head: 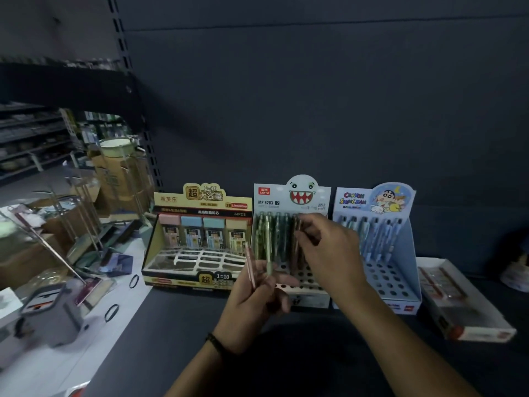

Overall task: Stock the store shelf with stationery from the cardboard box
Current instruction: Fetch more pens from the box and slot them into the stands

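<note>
Shelf (pixel 315 353) and back panel (pixel 315 96) are both a dark slate blue-grey. The lead refill box (pixel 171 202) is cream and gold with black lettering, and the lead cases (pixel 192 233) inside have pink, sky blue, teal and yellow caps. The monster display box (pixel 274 196) is pale bluish white with a red mouth, white teeth and a red logo. It's got glittery green pencils (pixel 264 239) and brownish pencils (pixel 294 253), plus one pink pencil (pixel 250 265) out front. The cartoon display box (pixel 352 213) is light blue with multicoloured lettering and rows of dark round holes. Black bracelet (pixel 215 342) too.
</note>
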`<state>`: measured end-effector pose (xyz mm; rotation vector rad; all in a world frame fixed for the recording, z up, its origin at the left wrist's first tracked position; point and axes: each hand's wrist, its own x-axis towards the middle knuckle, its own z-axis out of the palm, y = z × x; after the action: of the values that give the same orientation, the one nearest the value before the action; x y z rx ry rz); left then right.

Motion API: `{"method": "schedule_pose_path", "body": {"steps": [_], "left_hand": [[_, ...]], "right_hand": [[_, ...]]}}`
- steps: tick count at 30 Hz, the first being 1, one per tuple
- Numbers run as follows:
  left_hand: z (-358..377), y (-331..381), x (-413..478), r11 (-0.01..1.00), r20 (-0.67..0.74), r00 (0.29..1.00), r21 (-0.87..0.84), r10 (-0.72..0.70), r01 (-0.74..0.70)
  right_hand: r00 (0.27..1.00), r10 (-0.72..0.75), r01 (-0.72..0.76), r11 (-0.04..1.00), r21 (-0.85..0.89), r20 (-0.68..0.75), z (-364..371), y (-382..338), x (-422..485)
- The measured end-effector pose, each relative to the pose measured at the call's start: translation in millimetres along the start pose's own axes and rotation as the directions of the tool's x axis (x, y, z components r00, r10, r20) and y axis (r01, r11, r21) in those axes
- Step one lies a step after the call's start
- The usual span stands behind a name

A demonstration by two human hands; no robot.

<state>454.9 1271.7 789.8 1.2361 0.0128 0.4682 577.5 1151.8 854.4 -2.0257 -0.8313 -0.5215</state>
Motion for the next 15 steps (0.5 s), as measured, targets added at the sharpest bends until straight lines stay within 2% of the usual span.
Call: {"method": "schedule_pose_path", "body": {"steps": [6, 9, 11, 13, 15], "left_hand": [[-2, 0, 1, 1.0, -0.047, 0.999, -0.012, -0.014, 0.013], [-3, 0, 1, 1.0, -0.029, 0.999, -0.008, -0.025, 0.025], [-2, 1, 0, 0.999, -0.02, 0.999, 0.004, -0.033, 0.033], [-2, 2, 0, 0.999, -0.019, 0.999, 0.006, -0.039, 0.039], [-2, 1, 0, 0.999, -0.021, 0.999, 0.007, -0.036, 0.037]], "right_hand": [[0.994, -0.025, 0.038, 0.993, -0.11, 0.11, 6, 2, 2], [0.99, 0.006, 0.006, 0.996, -0.085, 0.139, 0, -1, 5], [0.994, 0.019, -0.017, 1.0, -0.013, 0.111, -6, -6, 6], [0.996, 0.032, -0.045, 0.987, 0.153, 0.088, -13, -13, 6], [0.99, 0.025, -0.068, 0.946, 0.316, 0.138, -17, -18, 9]]}}
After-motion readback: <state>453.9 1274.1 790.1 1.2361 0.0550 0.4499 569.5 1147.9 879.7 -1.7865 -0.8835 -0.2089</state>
